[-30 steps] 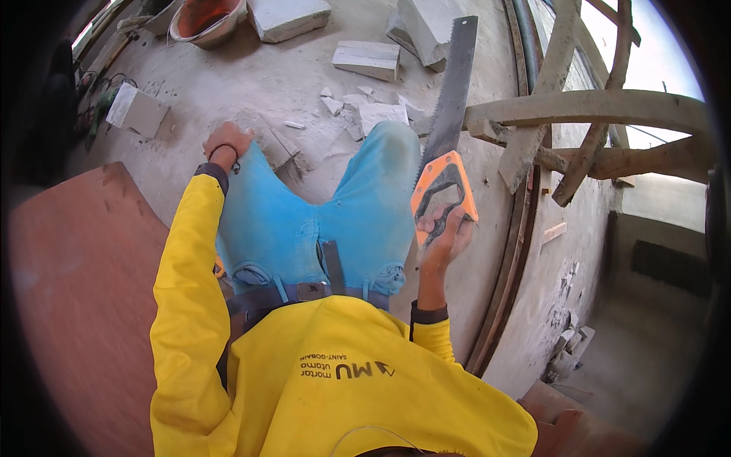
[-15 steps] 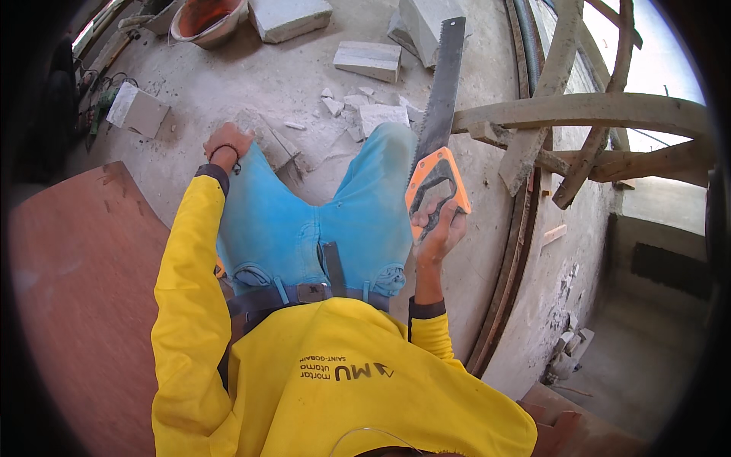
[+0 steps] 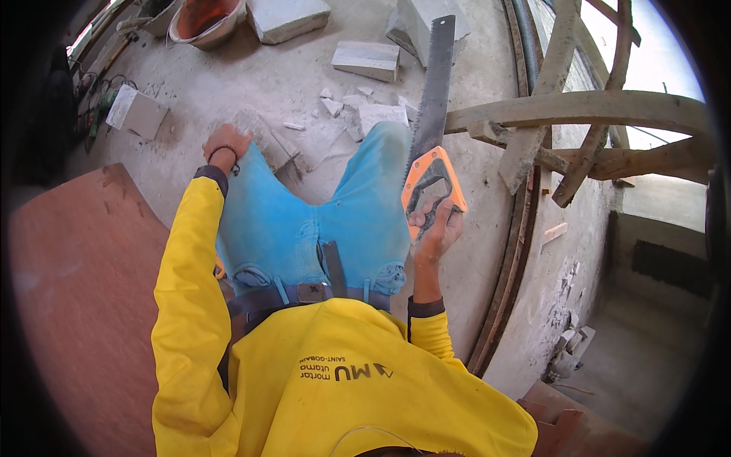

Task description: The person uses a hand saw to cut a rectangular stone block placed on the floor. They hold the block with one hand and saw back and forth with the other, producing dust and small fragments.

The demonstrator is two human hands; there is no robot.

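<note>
Grey floor (image 3: 228, 84) below, right hand (image 3: 439, 231) grips saw (image 3: 432, 114), left hand (image 3: 227, 142) atop knee (image 3: 257, 166), closure unclear.

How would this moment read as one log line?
left hand: on left knee; right hand: gripping orange-handled saw; pale blocks: on floor ahead

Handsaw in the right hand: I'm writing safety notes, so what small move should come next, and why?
I'd probably ease the right hand slightly outward, taking the handsaw away from the right knee: its toothed edge faces that knee and looks close to it, though I can't tell whether they touch.
</note>
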